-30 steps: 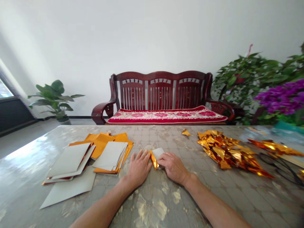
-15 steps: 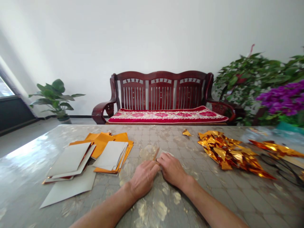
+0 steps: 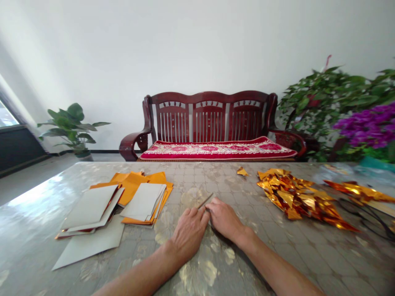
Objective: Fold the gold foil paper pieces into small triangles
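Close together over the middle of the table, my left hand (image 3: 189, 230) and my right hand (image 3: 224, 218) both close on a small folded sheet of paper (image 3: 205, 200). Only a thin greyish edge of it sticks out beyond my fingertips; my hands hide the rest. To the left lie white-backed sheets (image 3: 91, 207) in a loose stack, and a second stack of sheets (image 3: 144, 201) with orange sheets (image 3: 131, 185) under and behind it. On the right is a heap of shiny gold folded foil pieces (image 3: 296, 197), with one single folded piece (image 3: 242, 171) apart from it.
The patterned table (image 3: 197, 176) has a dark cable-like item (image 3: 364, 216) and clear plastic wrapping (image 3: 336, 172) at its right. Behind stands a dark red wooden bench (image 3: 210, 119) with a red cushion (image 3: 216, 150). Plants (image 3: 70, 127) and purple flowers (image 3: 367, 125) flank it.
The paper in my hands has turned: its pale face and orange edge showed before, and now only a thin edge does. My hands have shifted slightly; the stacks and heap are unchanged.
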Motion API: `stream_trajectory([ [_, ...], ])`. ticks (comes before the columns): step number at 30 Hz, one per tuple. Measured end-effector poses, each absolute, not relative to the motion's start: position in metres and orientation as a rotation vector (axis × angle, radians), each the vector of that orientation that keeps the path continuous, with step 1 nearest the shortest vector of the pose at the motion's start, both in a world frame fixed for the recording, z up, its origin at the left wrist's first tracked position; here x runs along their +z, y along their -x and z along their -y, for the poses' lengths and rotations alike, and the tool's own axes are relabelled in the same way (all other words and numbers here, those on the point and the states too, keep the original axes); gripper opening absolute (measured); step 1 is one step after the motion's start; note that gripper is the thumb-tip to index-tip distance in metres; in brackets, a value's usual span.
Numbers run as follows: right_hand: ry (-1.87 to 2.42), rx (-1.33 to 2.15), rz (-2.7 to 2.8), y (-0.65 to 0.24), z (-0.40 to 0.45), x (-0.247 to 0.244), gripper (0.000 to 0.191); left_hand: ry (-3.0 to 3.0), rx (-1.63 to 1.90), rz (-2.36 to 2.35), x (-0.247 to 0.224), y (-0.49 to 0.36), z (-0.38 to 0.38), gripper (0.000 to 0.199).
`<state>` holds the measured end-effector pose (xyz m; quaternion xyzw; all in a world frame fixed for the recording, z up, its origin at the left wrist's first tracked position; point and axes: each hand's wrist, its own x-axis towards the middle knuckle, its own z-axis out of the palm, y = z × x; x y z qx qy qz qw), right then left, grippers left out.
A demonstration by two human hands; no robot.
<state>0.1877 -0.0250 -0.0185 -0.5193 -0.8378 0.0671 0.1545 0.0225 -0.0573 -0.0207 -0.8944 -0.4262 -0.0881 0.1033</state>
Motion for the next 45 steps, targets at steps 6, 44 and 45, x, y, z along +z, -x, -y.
stream_trajectory([
  [6,1.491,0.215,2.373,-0.187,0.022,-0.019,0.032,2.652,-0.246,1.321,-0.023,-0.024,0.053,0.024],
  [44,1.269,0.233,2.547,-0.224,0.013,-0.004,0.011,2.802,-0.316,1.394,-0.004,-0.006,0.052,0.017],
  [45,1.292,0.237,2.518,-0.223,0.012,-0.005,0.01,2.798,-0.307,1.416,-0.006,-0.006,0.05,0.012],
])
